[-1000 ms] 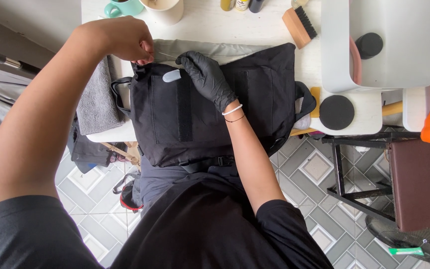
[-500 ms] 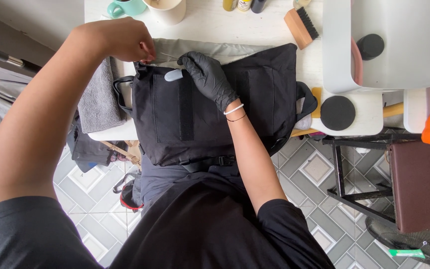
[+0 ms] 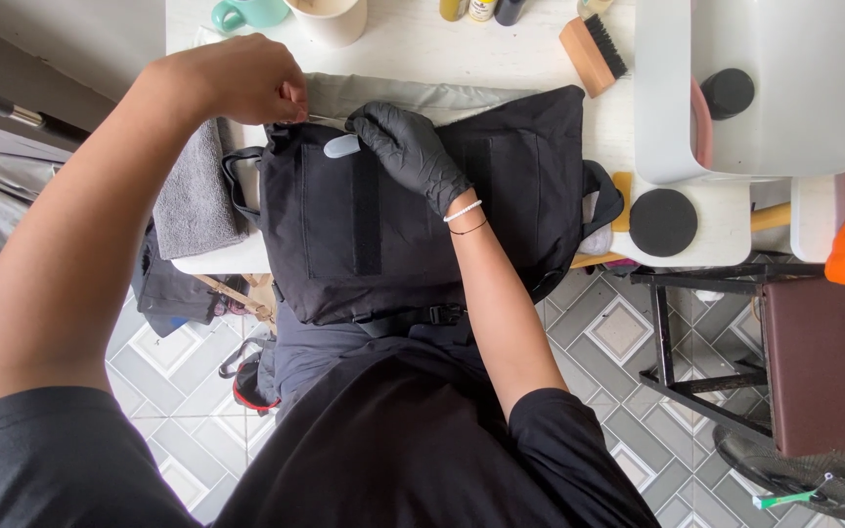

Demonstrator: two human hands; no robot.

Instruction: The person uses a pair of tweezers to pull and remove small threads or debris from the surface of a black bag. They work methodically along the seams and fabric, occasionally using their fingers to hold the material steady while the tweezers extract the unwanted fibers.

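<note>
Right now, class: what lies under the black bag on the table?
Under the black bag, a grey-green cloth shows at its top edge and a grey towel at its left. Anything directly beneath is covered.

The bag (image 3: 422,225) lies at the near edge of the table (image 3: 462,49), its lower part overhanging toward the person. On its top edge rest both hands — the left hand (image 3: 237,83) at about ten o'clock, the right hand (image 3: 408,152) just beside it, nearer the middle. A towel (image 3: 193,191) lies at nine o'clock, touching the bag's side. Behind the bag, at twelve, stand a mug (image 3: 246,12) and a cup (image 3: 330,18); at one o'clock lies a brush (image 3: 591,51). At three o'clock sits a tray (image 3: 745,88) with a round lid (image 3: 728,91) in it — before it, another round disc (image 3: 664,222). A stool (image 3: 814,352) stands at four o'clock, off the table.
</note>
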